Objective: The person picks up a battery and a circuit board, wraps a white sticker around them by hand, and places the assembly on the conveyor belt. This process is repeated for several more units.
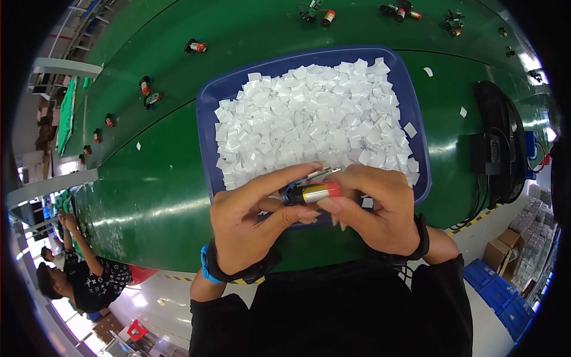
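Note:
Between my two hands, over the near edge of the tray, is a small battery assembly. It has a cylindrical battery (320, 192) banded in red, yellow and silver, a black end part and thin blue wires. My left hand (247, 208) grips the black end at the left, thumb below and fingers above. My right hand (380, 202) pinches near the red end, its fingertips partly hidden behind the thumb. A thin, light-coloured edge shows above the battery; I cannot tell what it is. Just beyond lies a heap of small white square pieces (309, 119) in a blue tray (206, 137).
More battery assemblies (196, 46) lie along the far green work surface (148, 184). Loose white pieces (428, 72) are scattered beside the tray. A black bag-like thing (502, 143) and cables stand at right. A co-worker (89, 268) is at far left, blue crates (496, 297) at lower right.

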Demonstrator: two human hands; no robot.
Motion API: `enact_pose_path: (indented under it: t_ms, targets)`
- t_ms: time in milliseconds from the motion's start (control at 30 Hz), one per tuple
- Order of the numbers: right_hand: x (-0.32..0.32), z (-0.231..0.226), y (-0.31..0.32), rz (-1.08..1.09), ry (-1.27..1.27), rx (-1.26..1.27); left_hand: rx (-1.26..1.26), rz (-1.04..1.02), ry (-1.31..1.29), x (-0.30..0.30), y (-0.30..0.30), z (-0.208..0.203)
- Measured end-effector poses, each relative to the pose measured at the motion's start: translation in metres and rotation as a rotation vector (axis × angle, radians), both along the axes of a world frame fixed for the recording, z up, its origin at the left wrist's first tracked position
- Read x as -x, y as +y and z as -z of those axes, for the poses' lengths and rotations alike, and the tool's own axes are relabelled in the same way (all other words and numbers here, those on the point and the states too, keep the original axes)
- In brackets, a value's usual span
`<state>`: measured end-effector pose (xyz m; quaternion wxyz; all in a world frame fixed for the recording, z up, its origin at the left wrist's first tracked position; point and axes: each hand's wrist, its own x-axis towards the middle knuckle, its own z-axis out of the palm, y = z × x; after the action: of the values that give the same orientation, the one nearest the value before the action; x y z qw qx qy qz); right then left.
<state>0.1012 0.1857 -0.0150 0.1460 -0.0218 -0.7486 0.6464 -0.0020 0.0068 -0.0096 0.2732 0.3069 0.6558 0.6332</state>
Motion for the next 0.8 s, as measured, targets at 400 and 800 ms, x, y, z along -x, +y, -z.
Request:
enact_pose_path:
  t_ms: [400,800]
  targets:
    - [0.0,-0.001,0.003,-0.085,-0.089,0.13,0.054,-0.003,0.251,-0.004,0.002,-0.002]
    - [0.0,0.004,0.013,-0.095,-0.073,-0.06,-0.048,-0.069,-0.524,-0.013,0.012,-0.016]
